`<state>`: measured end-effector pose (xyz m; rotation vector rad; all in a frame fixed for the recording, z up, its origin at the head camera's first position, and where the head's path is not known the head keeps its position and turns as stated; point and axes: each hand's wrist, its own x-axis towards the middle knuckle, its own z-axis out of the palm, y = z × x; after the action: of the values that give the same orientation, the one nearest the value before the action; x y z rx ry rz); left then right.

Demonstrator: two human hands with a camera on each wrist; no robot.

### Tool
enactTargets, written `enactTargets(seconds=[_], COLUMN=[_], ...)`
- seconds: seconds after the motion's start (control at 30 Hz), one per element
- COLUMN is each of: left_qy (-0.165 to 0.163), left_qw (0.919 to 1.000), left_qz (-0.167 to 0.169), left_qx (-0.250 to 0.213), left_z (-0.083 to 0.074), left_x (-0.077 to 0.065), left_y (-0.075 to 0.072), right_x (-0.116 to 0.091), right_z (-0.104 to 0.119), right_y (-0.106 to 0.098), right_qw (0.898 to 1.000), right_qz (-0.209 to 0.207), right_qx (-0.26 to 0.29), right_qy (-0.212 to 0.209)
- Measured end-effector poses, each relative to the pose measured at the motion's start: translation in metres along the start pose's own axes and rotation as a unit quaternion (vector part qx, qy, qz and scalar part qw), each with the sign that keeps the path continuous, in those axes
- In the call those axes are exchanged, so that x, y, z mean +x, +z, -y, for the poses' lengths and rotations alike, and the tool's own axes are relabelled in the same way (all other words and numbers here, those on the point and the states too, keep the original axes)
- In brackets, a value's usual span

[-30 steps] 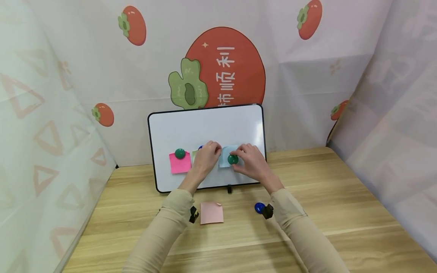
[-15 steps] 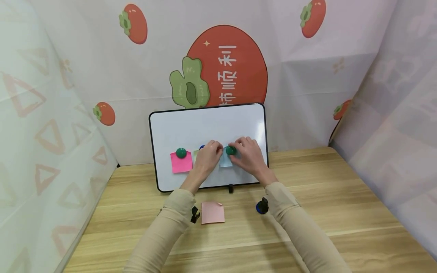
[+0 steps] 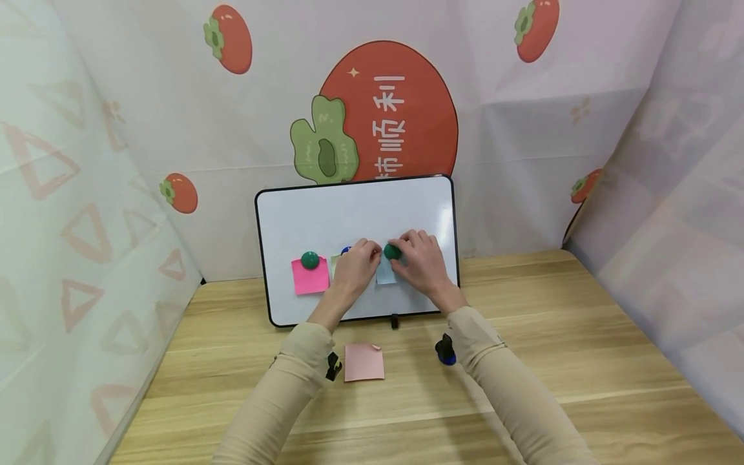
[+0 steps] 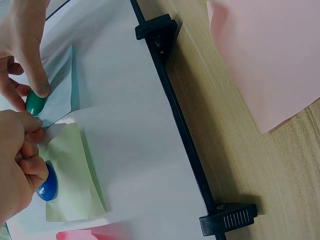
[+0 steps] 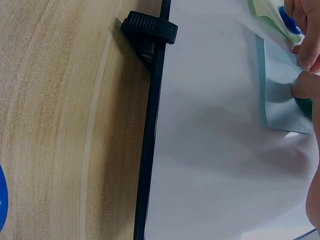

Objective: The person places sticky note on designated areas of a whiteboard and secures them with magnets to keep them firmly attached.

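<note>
Both hands work at a small whiteboard (image 3: 325, 213) that stands tilted on the table. My left hand (image 3: 356, 268) pinches the upper left corner of a light blue sticky note (image 5: 280, 95) lying against the board. Thumb and fingers of my right hand (image 3: 424, 266) grip a round green magnet (image 3: 392, 251) at that note's top edge. In the left wrist view, a pale green sticky note (image 4: 72, 175) hangs under a blue magnet (image 4: 47, 185), close by the left fingers. Left of these, a hot pink note (image 3: 310, 279) is held by another green magnet (image 3: 310, 260).
A pale pink sticky note (image 3: 364, 363) with one curled corner lies on the wooden table (image 3: 552, 349) before the board. Another blue magnet (image 3: 449, 361) lies near the right sleeve, partly covered by the wrist camera. Black feet (image 4: 227, 220) support the board's lower edge.
My right hand has carried the green magnet up and left, from the middle of the light blue note to its top edge. The left hand keeps its pinch at the corner.
</note>
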<state>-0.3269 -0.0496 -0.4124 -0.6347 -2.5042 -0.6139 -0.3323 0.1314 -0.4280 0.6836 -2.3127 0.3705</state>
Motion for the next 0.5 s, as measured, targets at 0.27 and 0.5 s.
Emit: enactTargets(seconds=[0.27, 0.5], left_qy=[0.011, 0.01], left_qw=[0.9998, 0.9998], left_qz=[-0.005, 0.002], left_qx=[0.013, 0.015], left_z=[0.0, 0.0001], left_x=[0.0, -0.0009], left_y=[-0.0006, -0.0025], right_x=[-0.0016, -0.0059], right_z=[0.002, 0.0028], right_y=[-0.0001, 0.0018], right_qw=[1.0, 0.999], right_qz=[-0.006, -0.032], right_qx=[-0.004, -0.002], right_qy=[0.004, -0.007])
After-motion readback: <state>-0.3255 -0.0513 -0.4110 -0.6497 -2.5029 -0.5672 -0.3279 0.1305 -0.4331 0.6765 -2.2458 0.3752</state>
